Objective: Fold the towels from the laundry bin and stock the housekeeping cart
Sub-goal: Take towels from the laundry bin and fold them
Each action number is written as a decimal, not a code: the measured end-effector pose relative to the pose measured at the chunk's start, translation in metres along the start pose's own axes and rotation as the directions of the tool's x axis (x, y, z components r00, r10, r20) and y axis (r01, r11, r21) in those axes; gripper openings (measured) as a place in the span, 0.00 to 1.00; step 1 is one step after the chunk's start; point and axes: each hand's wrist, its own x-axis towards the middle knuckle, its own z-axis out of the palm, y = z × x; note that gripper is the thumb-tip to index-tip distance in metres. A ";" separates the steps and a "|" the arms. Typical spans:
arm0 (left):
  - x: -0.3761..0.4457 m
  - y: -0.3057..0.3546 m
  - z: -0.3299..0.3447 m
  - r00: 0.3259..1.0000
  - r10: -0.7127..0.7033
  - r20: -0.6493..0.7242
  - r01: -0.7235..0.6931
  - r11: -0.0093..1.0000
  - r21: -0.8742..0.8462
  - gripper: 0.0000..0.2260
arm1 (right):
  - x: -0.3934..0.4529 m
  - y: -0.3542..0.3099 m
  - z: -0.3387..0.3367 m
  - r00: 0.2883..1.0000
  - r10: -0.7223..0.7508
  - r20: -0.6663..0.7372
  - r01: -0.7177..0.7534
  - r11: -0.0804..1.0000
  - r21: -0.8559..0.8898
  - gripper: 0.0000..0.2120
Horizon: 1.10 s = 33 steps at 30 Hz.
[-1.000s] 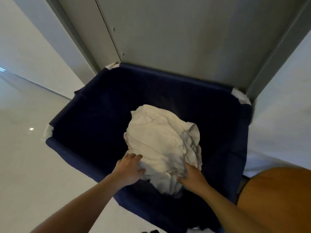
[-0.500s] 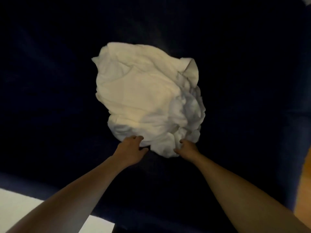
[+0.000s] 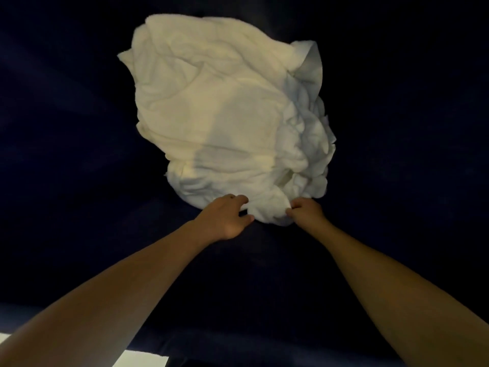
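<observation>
From my seat I look straight down into the dark blue laundry bin (image 3: 79,128), whose cloth fills nearly the whole view. At about 7 o'clock a thin strip of pale floor (image 3: 143,358) shows past the bin's near edge. The left forearm comes in from 7 o'clock, and the left hand (image 3: 225,217) sits just below centre, fingers curled over the near hem of the towels (image 3: 225,115) with the thumb tucked beneath, so it grips the cloth. The towels lie as one crumpled white heap on the bin's floor, stretching from centre up towards 12 o'clock (I cannot tell how many pieces are in it), creamy on the left and greyer and more rumpled towards 2 o'clock. At roughly 5 o'clock of the heap, the right hand (image 3: 307,213) pinches the same near edge with bent fingers, its forearm running off at 5 o'clock.
</observation>
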 end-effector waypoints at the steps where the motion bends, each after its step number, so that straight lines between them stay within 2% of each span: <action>1: -0.003 0.002 -0.003 1.000 0.011 -0.006 -0.011 1.000 0.011 0.27 | -0.010 -0.011 -0.004 0.998 -0.057 -0.017 0.057 0.998 -0.002 0.10; 6: -0.024 0.025 -0.032 0.994 0.085 -0.075 -0.083 0.996 0.030 0.30 | -0.079 -0.069 -0.034 0.933 -0.344 -0.101 0.339 0.938 -0.064 0.06; 10: -0.058 0.061 -0.065 0.952 0.271 -0.143 -0.268 0.963 0.036 0.37 | -0.143 -0.109 -0.067 0.871 -0.470 -0.144 0.453 0.881 -0.138 0.05; 12: -0.080 0.083 -0.083 0.935 0.309 -0.173 -0.305 0.951 0.055 0.30 | -0.175 -0.126 -0.089 0.823 -0.544 -0.166 0.507 0.834 -0.218 0.05; 14: -0.106 0.103 -0.100 0.915 0.320 -0.246 -0.315 0.947 0.061 0.14 | -0.206 -0.140 -0.114 0.770 -0.614 -0.173 0.557 0.779 -0.287 0.05; 15: -0.120 0.112 -0.109 0.897 0.325 -0.300 -0.325 0.944 0.049 0.09 | -0.221 -0.147 -0.127 0.751 -0.638 -0.172 0.576 0.759 -0.302 0.04; 17: -0.151 0.130 -0.125 0.855 0.333 -0.397 -0.368 0.930 -0.013 0.17 | -0.251 -0.159 -0.153 0.710 -0.681 -0.178 0.613 0.722 -0.321 0.04; 19: -0.187 0.152 -0.140 0.802 0.332 -0.496 -0.426 0.901 -0.086 0.19 | -0.283 -0.169 -0.176 0.638 -0.743 -0.202 0.680 0.667 -0.305 0.06; 22: -0.243 0.192 -0.160 0.683 0.364 -0.633 -0.520 0.851 -0.072 0.09 | -0.329 -0.173 -0.202 0.500 -0.831 -0.246 0.815 0.547 -0.192 0.05; 24: -0.279 0.215 -0.167 0.602 0.384 -0.700 -0.555 0.832 -0.021 0.06 | -0.349 -0.169 -0.216 0.447 -0.862 -0.239 0.873 0.479 -0.095 0.08; 26: -0.309 0.229 -0.171 0.531 0.383 -0.756 -0.563 0.826 0.022 0.09 | -0.355 -0.159 -0.225 0.451 -0.876 -0.171 0.880 0.469 -0.080 0.11; 28: -0.335 0.234 -0.173 0.470 0.350 -0.810 -0.564 0.825 0.029 0.08 | -0.350 -0.146 -0.229 0.518 -0.853 -0.065 0.846 0.522 -0.106 0.16; 30: -0.361 0.234 -0.178 0.419 0.292 -0.860 -0.587 0.810 -0.010 0.06 | -0.337 -0.131 -0.233 0.595 -0.803 0.011 0.784 0.578 -0.224 0.19; 33: -0.390 0.223 -0.187 0.296 0.162 -0.941 -0.623 0.780 -0.062 0.06 | -0.317 -0.111 -0.243 0.641 -0.767 0.000 0.661 0.552 -0.509 0.13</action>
